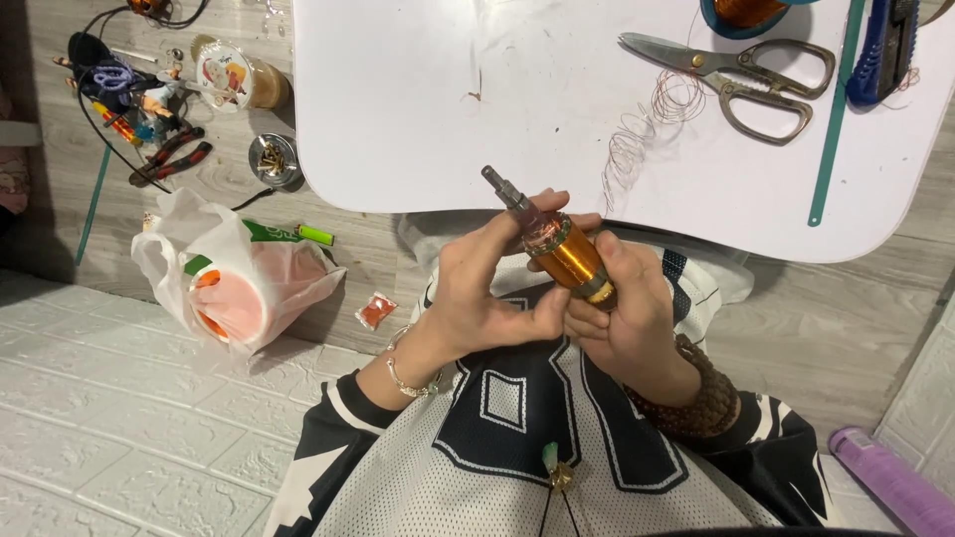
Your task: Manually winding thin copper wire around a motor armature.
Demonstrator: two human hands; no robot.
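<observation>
We have both hands up over our lap, just short of the white surface [418, 119]: our left hand [477, 288] is curled round the near side of the copper-wound rotor [567, 257], fingers closed on it with the thumb pressed along its body, and our right hand [627, 318] cups it from the other side, closed around the lower end. The rotor sits tilted, its steel shaft [502, 187] pointing up and away towards the surface's rounded near edge. We judge the risk is a slip, since the smooth winding could twist loose and drop to the floor, or a fingernail could scrape the fine copper. The shaft tip is near that edge, so a push forward could knock it. Beyond, the loose coil of wire [647, 134] lies just beside the scissors [746, 80] and could snag. Open room lies across the bare middle of the surface; to our left the plastic bag [239, 278] and pliers [169, 159] crowd the floor.
</observation>
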